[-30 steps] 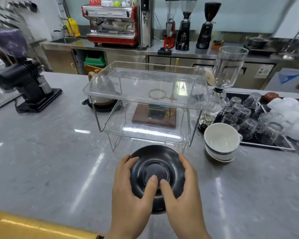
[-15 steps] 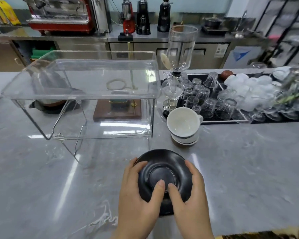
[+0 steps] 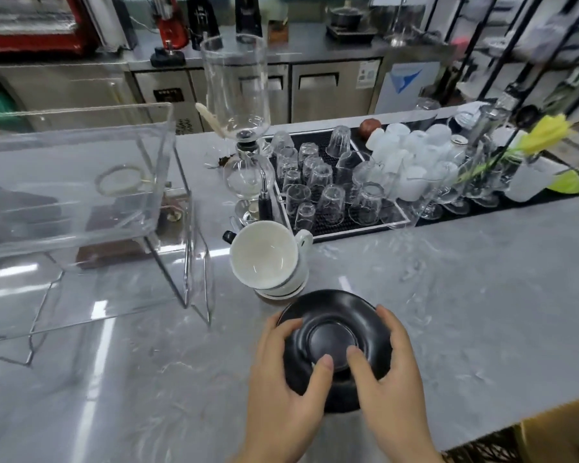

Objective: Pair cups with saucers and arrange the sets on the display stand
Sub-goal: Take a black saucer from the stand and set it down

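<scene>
Near front edge of table [image 3: 482,295]: black saucer [image 3: 331,332] gripped by left hand [image 3: 281,389] and right hand [image 3: 391,382], fingers [image 3: 361,357] curled over rim. Saucer-fetching step. Next, probably: seat cup from white stack [image 3: 268,259], then load clear stand [image 3: 81,202].

Stacked cups [image 3: 270,260] sit just behind the saucer [image 3: 335,342], display stand [image 3: 81,195] to their left, glasses tray [image 3: 318,228] behind-right.

Just beyond my two hands [image 3: 335,389] the stacked white cups [image 3: 268,259] block the way forward; behind them stand the glass siphon [image 3: 239,128] and a tray of glasses [image 3: 328,185]. To my left the clear display stand [image 3: 81,208] walls things off; bare marble counter [image 3: 465,289] lies open to my right
</scene>
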The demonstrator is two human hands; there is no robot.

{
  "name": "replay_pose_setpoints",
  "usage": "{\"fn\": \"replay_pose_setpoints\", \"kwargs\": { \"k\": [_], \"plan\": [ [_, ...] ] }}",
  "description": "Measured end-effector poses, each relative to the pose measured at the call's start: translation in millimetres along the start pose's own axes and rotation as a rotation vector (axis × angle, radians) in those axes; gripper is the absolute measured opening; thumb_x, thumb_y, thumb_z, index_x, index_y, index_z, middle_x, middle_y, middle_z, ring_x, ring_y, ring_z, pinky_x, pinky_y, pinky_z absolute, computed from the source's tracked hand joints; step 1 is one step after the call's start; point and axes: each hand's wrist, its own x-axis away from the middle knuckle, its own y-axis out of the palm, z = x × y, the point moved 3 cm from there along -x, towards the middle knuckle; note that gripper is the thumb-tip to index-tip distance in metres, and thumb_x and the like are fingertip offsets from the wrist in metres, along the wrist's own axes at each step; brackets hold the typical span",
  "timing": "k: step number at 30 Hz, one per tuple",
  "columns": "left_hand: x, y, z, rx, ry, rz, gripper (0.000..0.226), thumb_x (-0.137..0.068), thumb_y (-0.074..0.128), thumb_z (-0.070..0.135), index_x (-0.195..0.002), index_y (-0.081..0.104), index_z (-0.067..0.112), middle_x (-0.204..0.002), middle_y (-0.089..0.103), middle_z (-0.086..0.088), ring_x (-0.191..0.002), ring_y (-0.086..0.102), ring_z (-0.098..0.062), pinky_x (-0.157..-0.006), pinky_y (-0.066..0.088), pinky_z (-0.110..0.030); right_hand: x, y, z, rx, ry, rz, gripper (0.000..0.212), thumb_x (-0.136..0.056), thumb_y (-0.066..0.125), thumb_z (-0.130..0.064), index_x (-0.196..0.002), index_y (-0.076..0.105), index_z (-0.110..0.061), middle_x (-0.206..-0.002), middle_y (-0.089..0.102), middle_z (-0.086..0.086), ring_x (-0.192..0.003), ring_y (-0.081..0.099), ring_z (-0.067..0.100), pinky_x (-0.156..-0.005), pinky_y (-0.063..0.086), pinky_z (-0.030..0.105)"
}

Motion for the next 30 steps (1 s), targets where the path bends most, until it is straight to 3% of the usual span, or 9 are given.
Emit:
{"fn": "replay_pose_setpoints", "kwargs": {
  "k": [3, 8, 12, 15, 19, 22, 24, 30],
  "plan": [
    [-12.0, 25.1, 3.8, -0.011, -0.006, -0.012, 0.047, -0.069, 0.069, 0.048, -0.114, 0.06, 0.039, -0.143, 0.05, 0.021, -0.13, 0.045, 0.013, -0.098, 0.032, 0.0, -22.4, -17.4, 7.1, 0.001, -0.014, 0.005, 0.062, -0.086, 0.069, -0.009, -0.13, 0.042, -0.043, -0.132, 0.048, -0.028, -0.113, 0.04, -0.028, -0.093, 0.035, 0.008],
    [-32.1, 61.0, 5.7, -0.045, -0.016, -0.023, 0.045, -0.072, 0.071, 0.044, -0.115, 0.06, 0.04, -0.141, 0.044, 0.033, -0.134, 0.038, 0.014, -0.102, 0.029, 0.0, -63.9, -37.4, 19.1, 0.022, -0.054, -0.013, 0.061, -0.085, 0.068, -0.007, -0.122, 0.043, -0.05, -0.129, 0.052, -0.026, -0.117, 0.048, -0.015, -0.097, 0.037, 0.013],
    [-48.2, 82.2, 9.4, -0.055, 0.004, -0.005, 0.047, -0.071, 0.068, 0.046, -0.116, 0.061, 0.033, -0.131, 0.038, 0.047, -0.125, 0.033, 0.029, -0.094, 0.023, 0.008, -94.2, -46.0, 29.3, 0.035, -0.084, -0.036, 0.057, -0.085, 0.068, -0.004, -0.127, 0.047, -0.037, -0.132, 0.052, -0.017, -0.12, 0.045, -0.014, -0.097, 0.035, 0.009],
    [-59.5, 97.6, 10.2, -0.055, 0.024, 0.014, 0.044, -0.071, 0.066, 0.047, -0.114, 0.059, 0.036, -0.127, 0.035, 0.057, -0.126, 0.035, 0.026, -0.096, 0.024, 0.006, -114.7, -51.5, 37.6, 0.043, -0.104, -0.058, 0.057, -0.085, 0.068, -0.004, -0.127, 0.047, -0.035, -0.133, 0.052, -0.015, -0.124, 0.047, -0.005, -0.105, 0.036, 0.018],
    [-71.8, 115.1, 9.2, -0.073, 0.044, 0.051, 0.038, -0.073, 0.066, 0.044, -0.11, 0.056, 0.042, -0.129, 0.039, 0.052, -0.125, 0.039, 0.024, -0.095, 0.026, 0.005, -138.7, -56.7, 44.6, 0.045, -0.119, -0.093, 0.055, -0.086, 0.068, -0.004, -0.132, 0.049, -0.027, -0.135, 0.052, -0.012, -0.124, 0.047, -0.003, -0.102, 0.035, 0.01],
    [-79.2, 123.4, 3.3, -0.103, 0.0, 0.067, 0.037, -0.073, 0.065, 0.048, -0.108, 0.056, 0.048, -0.139, 0.04, 0.036, -0.134, 0.036, 0.016, -0.1, 0.023, 0.004, -152.8, -57.3, 48.6, 0.05, -0.13, -0.106, 0.055, -0.086, 0.067, -0.006, -0.134, 0.048, -0.025, -0.135, 0.052, -0.011, -0.125, 0.048, 0.001, -0.105, 0.037, 0.019],
    [-84.3, 127.6, 1.3, -0.121, 0.012, 0.085, 0.037, -0.073, 0.065, 0.047, -0.109, 0.056, 0.048, -0.14, 0.041, 0.029, -0.133, 0.034, 0.02, -0.1, 0.023, 0.003, -162.0, -56.8, 51.2, 0.051, -0.136, -0.119, 0.055, -0.087, 0.067, -0.007, -0.136, 0.048, -0.025, -0.136, 0.051, -0.012, -0.126, 0.047, 0.003, -0.107, 0.037, 0.024],
    [-97.4, 140.3, -3.6, -0.142, 0.013, 0.13, 0.035, -0.075, 0.065, 0.045, -0.11, 0.056, 0.044, -0.139, 0.042, 0.029, -0.131, 0.036, 0.022, -0.099, 0.025, 0.003, -187.5, -54.5, 61.3, 0.048, -0.137, -0.148, 0.055, -0.087, 0.067, -0.007, -0.135, 0.048, -0.026, -0.134, 0.052, -0.014, -0.124, 0.048, 0.0, -0.098, 0.034, 0.006]
  ]
}}
